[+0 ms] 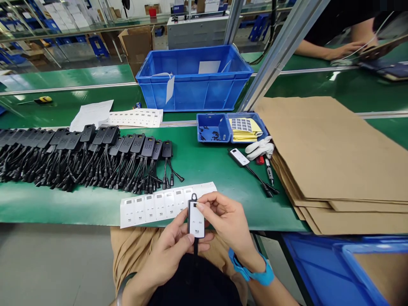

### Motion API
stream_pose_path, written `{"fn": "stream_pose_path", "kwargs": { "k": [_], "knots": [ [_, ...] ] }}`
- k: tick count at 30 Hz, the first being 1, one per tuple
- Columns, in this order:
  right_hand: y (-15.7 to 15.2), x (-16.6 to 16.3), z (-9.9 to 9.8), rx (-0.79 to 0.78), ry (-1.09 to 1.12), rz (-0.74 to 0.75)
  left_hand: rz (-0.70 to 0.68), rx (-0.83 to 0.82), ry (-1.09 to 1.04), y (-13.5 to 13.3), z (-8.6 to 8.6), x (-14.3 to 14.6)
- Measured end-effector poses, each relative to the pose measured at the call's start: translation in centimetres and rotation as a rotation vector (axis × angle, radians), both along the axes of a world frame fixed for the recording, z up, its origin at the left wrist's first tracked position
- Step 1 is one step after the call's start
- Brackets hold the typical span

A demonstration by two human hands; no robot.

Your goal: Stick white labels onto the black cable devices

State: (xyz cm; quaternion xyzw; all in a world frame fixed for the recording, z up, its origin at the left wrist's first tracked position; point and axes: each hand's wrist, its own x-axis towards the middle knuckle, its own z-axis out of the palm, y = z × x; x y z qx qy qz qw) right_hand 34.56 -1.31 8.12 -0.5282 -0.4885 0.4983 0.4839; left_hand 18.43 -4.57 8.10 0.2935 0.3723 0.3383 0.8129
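Observation:
My left hand point(174, 244) grips a small black controller box point(196, 219) from its left and lower side, over my lap at the table's front edge. A white label marked TS3 covers the box's face, and a loop tops it; its black cable hangs down. The fingers of my right hand point(225, 219) pinch at the upper right edge of the box and label. Just behind lies a white label sheet point(156, 208) with a row of similar labels. Another labelled controller box point(239, 157) with cables rests to the right.
Many black boxes with cables point(127, 148) line the left. A blue crate point(194, 85) stands behind small blue bins point(213, 129). Cardboard sheets point(334, 148) lie right, beside a white glove point(259, 148) and a screwdriver point(269, 170). A metal post point(274, 63) rises nearby. Another person's hand point(347, 51) is far right.

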Motion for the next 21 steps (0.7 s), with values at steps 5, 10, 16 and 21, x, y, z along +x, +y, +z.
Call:
{"fn": "stream_pose_path", "kwargs": {
  "k": [5,10,16,21],
  "knots": [
    [0.0,-0.2,0.1,0.036,-0.041,-0.023,0.004,0.034,-0.001,-0.1,-0.2,0.1],
    [0.0,-0.1,0.2,0.044,-0.063,-0.038,0.01,0.063,0.018,-0.3,-0.2,0.2],
    [-0.1,0.0,0.4,0.063,-0.084,-0.057,0.003,0.074,0.03,-0.2,0.1,0.3],
    [-0.2,0.0,0.5,0.086,-0.105,-0.069,-0.033,0.082,0.067,0.2,0.9,0.5]
  ]
}}
